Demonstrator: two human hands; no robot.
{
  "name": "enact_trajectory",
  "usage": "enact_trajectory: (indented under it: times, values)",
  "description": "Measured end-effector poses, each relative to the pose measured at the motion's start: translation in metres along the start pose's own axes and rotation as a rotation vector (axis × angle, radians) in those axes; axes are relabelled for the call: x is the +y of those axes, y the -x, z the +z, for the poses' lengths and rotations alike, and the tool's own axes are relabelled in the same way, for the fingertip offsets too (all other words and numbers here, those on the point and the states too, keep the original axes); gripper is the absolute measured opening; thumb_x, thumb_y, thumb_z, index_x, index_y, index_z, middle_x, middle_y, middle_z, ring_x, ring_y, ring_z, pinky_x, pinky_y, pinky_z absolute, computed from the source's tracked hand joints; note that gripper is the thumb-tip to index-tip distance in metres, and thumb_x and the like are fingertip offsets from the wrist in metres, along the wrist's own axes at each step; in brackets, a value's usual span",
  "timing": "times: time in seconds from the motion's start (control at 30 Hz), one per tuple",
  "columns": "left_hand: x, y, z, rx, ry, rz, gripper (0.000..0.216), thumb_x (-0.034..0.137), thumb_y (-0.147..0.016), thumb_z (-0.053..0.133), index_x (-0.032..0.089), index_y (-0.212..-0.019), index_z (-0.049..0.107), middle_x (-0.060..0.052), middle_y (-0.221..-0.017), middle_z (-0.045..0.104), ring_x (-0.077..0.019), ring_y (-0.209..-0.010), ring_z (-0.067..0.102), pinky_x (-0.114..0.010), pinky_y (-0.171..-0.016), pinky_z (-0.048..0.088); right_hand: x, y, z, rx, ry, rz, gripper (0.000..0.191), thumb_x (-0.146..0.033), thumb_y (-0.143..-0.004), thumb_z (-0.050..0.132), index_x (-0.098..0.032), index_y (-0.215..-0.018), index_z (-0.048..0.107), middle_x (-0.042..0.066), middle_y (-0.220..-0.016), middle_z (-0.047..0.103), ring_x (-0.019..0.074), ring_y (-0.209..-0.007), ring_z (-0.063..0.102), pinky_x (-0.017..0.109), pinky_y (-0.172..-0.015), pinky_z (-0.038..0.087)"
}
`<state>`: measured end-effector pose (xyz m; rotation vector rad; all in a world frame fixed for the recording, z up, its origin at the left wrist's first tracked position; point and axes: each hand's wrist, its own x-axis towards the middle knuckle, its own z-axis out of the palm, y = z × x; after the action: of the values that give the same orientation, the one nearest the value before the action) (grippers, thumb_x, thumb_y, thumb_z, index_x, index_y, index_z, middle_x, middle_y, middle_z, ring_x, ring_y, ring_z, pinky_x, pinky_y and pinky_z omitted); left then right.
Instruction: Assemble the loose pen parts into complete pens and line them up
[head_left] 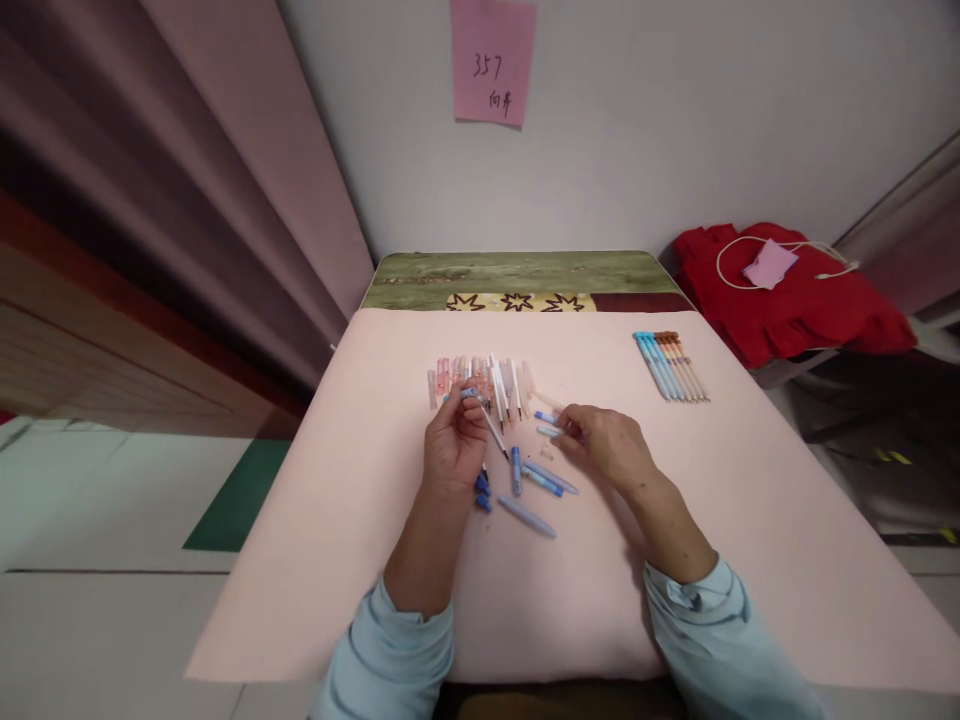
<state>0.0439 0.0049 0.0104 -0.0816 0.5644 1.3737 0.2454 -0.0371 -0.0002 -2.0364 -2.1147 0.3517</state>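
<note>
My left hand (456, 442) is closed in a pinch around a small blue pen part (469, 393), held above the table. My right hand (611, 445) has its fingertips together on a short light-blue pen part (549, 431), whose far end is covered by the fingers. Just behind that lies a darker blue pen part (546, 417). Between the hands are a white refill with a dark tip (495, 434), an upright-lying blue barrel (515, 470) and a metal spring (547, 453). Blue caps (483, 493) lie beside my left wrist.
Pink and clear pen barrels (444, 373) and white refills (499, 385) lie in a row behind my left hand. A translucent blue barrel (527, 517) is nearer me. Several assembled pens (670, 368) line up at the right. Red cloth (787, 310) with a white cable sits beyond the table (360, 560).
</note>
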Motion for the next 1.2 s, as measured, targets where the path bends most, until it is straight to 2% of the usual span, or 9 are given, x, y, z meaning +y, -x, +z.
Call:
enact_trajectory:
  times: [0.17, 0.27, 0.43, 0.57, 0.67, 0.77, 0.93, 1.07, 1.2]
  values:
    - [-0.004, 0.002, -0.001, -0.006, 0.039, -0.019, 0.021, 0.012, -0.099, 0.043, 0.008, -0.087, 0.06, -0.001, -0.074, 0.059, -0.0012, -0.055, 0.054, -0.006, -0.045, 0.043, -0.001, 0.001, 0.005, 0.022, 0.003, -0.047, 0.004, -0.028, -0.082, 0.066, -0.024, -0.08, 0.067, -0.002, -0.079, 0.07, 0.0156, -0.07, 0.061, 0.026, -0.057, 0.03]
    - [-0.011, 0.004, -0.002, -0.036, 0.028, -0.039, 0.02, 0.013, -0.1, 0.044, 0.009, -0.088, 0.06, -0.001, -0.076, 0.06, -0.0008, -0.052, 0.053, -0.007, -0.043, 0.042, -0.001, 0.003, 0.005, 0.146, -0.083, -0.079, 0.006, -0.029, -0.082, 0.067, -0.024, -0.08, 0.067, -0.002, -0.075, 0.068, 0.014, -0.063, 0.059, 0.025, -0.057, 0.033]
    - [-0.022, 0.012, -0.002, -0.048, -0.013, -0.134, 0.021, 0.016, -0.1, 0.044, 0.009, -0.089, 0.06, -0.003, -0.079, 0.064, -0.0009, -0.049, 0.053, -0.007, -0.04, 0.041, -0.007, 0.009, 0.002, 0.457, -0.569, -0.055, 0.016, -0.037, -0.083, 0.068, -0.021, -0.086, 0.065, -0.003, -0.066, 0.062, 0.0101, -0.052, 0.054, 0.022, -0.051, 0.041]
    - [-0.026, 0.016, -0.002, -0.012, 0.005, -0.272, 0.021, 0.019, -0.1, 0.047, 0.007, -0.089, 0.06, -0.005, -0.077, 0.066, -0.0009, -0.048, 0.054, -0.006, -0.039, 0.043, -0.02, 0.013, 0.001, 0.494, -1.022, -0.05, 0.022, -0.039, -0.087, 0.066, -0.02, -0.094, 0.058, -0.001, -0.069, 0.065, 0.0111, -0.051, 0.058, 0.022, -0.047, 0.046]
    - [-0.024, 0.017, -0.002, -0.004, 0.053, -0.364, 0.027, 0.023, -0.102, 0.043, 0.007, -0.088, 0.061, -0.005, -0.078, 0.067, -0.0003, -0.047, 0.055, -0.005, -0.041, 0.044, -0.028, 0.016, 0.001, 0.507, -1.187, -0.074, 0.02, -0.037, -0.089, 0.065, -0.02, -0.096, 0.056, 0.001, -0.075, 0.07, 0.0118, -0.053, 0.061, 0.024, -0.051, 0.051]
    - [-0.023, 0.018, -0.001, 0.003, 0.049, -0.385, 0.031, 0.025, -0.102, 0.041, 0.007, -0.088, 0.061, -0.005, -0.076, 0.068, -0.0004, -0.046, 0.055, -0.005, -0.04, 0.044, -0.034, 0.02, 0.001, 0.568, -1.199, -0.08, 0.017, -0.033, -0.088, 0.067, -0.02, -0.095, 0.057, 0.002, -0.08, 0.071, 0.012, -0.055, 0.064, 0.024, -0.051, 0.052]
    - [-0.029, 0.021, 0.001, 0.012, -0.054, -0.356, 0.027, 0.024, -0.099, 0.048, 0.007, -0.085, 0.063, -0.002, -0.069, 0.065, -0.0012, -0.045, 0.055, -0.005, -0.039, 0.044, -0.036, 0.026, 0.003, 0.573, -1.119, -0.206, 0.013, -0.026, -0.087, 0.068, -0.021, -0.096, 0.06, -0.001, -0.071, 0.067, 0.0137, -0.057, 0.065, 0.026, -0.054, 0.053]
    - [-0.036, 0.02, -0.003, 0.012, -0.12, -0.291, 0.02, 0.023, -0.095, 0.057, 0.008, -0.083, 0.064, -0.003, -0.074, 0.067, -0.0008, -0.044, 0.053, -0.006, -0.035, 0.04, -0.037, 0.027, 0.003, 0.591, -0.963, -0.27, 0.011, -0.021, -0.085, 0.065, -0.022, -0.096, 0.062, 0.0, -0.077, 0.067, 0.0127, -0.059, 0.063, 0.026, -0.056, 0.053]
    - [-0.038, 0.019, -0.005, 0.013, -0.144, -0.255, 0.015, 0.022, -0.09, 0.064, 0.008, -0.083, 0.065, -0.003, -0.074, 0.067, -0.0004, -0.044, 0.052, -0.006, -0.034, 0.038, -0.037, 0.025, 0.001, 0.674, -0.719, -0.245, 0.011, -0.019, -0.083, 0.063, -0.023, -0.093, 0.062, -0.002, -0.074, 0.065, 0.0106, -0.056, 0.059, 0.024, -0.055, 0.051]
